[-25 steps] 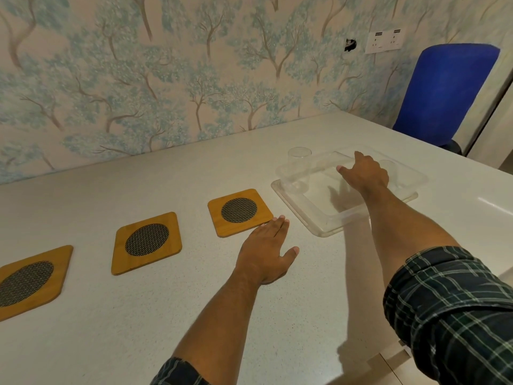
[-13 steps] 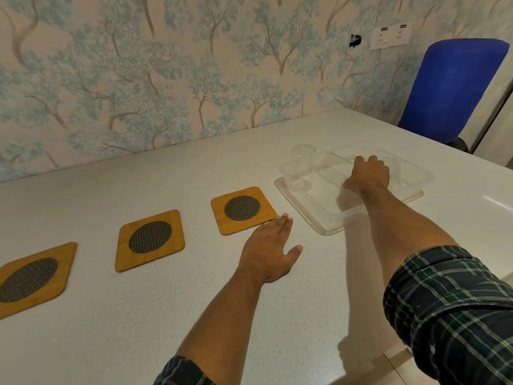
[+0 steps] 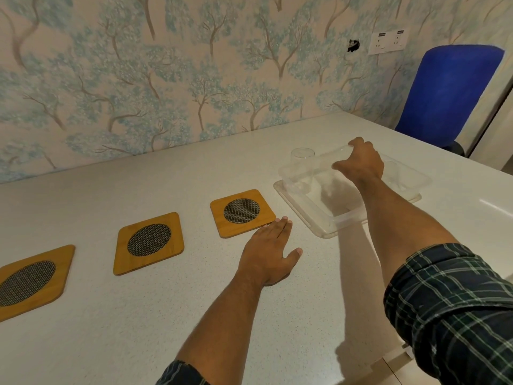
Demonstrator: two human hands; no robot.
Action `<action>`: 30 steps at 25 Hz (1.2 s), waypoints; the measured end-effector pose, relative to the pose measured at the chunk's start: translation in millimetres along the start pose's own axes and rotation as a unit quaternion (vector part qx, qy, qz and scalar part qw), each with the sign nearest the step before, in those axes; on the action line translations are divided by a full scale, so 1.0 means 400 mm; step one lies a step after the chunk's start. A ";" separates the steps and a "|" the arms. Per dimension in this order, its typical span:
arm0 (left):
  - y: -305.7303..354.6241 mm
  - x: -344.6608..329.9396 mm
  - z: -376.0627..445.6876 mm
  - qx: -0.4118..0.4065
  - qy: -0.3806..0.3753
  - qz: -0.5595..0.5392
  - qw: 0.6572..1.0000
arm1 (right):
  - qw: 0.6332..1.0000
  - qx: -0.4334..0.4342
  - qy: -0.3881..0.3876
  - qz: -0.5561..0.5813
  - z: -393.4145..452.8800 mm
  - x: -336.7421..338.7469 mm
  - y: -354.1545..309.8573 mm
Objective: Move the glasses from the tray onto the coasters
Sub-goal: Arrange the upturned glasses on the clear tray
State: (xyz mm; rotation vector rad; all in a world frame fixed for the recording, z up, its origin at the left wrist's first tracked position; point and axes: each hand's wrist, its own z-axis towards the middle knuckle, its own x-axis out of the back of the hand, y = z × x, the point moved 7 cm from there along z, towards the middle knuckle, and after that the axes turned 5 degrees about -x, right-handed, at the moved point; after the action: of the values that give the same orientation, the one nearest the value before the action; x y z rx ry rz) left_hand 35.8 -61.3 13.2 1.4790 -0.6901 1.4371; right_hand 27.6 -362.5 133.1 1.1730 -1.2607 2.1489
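Note:
A clear plastic tray [image 3: 324, 230] lies on the white table at the right. One clear glass [image 3: 302, 169] stands upright in its left corner. A second glass [image 3: 394, 175] shows faintly past my wrist at the right. My right hand [image 3: 361, 162] is inside the tray with thumb and fingers curled around a third glass, which is transparent and mostly hidden. Three bamboo coasters with dark mesh centres lie in a row: right coaster [image 3: 243, 212], middle coaster [image 3: 150, 243], left coaster [image 3: 30, 282]. All three are bare. My left hand [image 3: 269, 248] rests flat on the table, its fingertips touching the right coaster's near corner.
A wallpapered wall runs along the table's far side, with a socket plate [image 3: 387, 41] on it. A blue chair [image 3: 449, 93] stands beyond the far right corner. The table's near edge shows at the bottom right.
My right hand has gone from flat and reaching over the tray to curled with the thumb out, closing around a glass. The left hand has stayed in place.

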 end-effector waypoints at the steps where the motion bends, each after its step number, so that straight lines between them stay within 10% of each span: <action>1: 0.000 0.001 0.000 0.000 0.001 0.000 1.000 | 1.000 0.003 0.015 0.009 0.004 0.006 -0.005; 20: 0.000 0.000 0.000 0.004 0.004 -0.001 1.000 | 0.994 0.050 -0.081 0.048 0.012 -0.056 -0.042; 30: 0.001 0.000 -0.001 0.003 0.008 0.001 1.000 | 0.981 -0.060 -0.011 -0.186 0.025 0.058 0.085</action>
State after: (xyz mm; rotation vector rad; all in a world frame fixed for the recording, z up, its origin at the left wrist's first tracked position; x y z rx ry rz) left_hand 35.3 -61.1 13.1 1.4713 -0.6792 1.4525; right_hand -3.8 -390.5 136.7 1.2679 -1.0644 1.7690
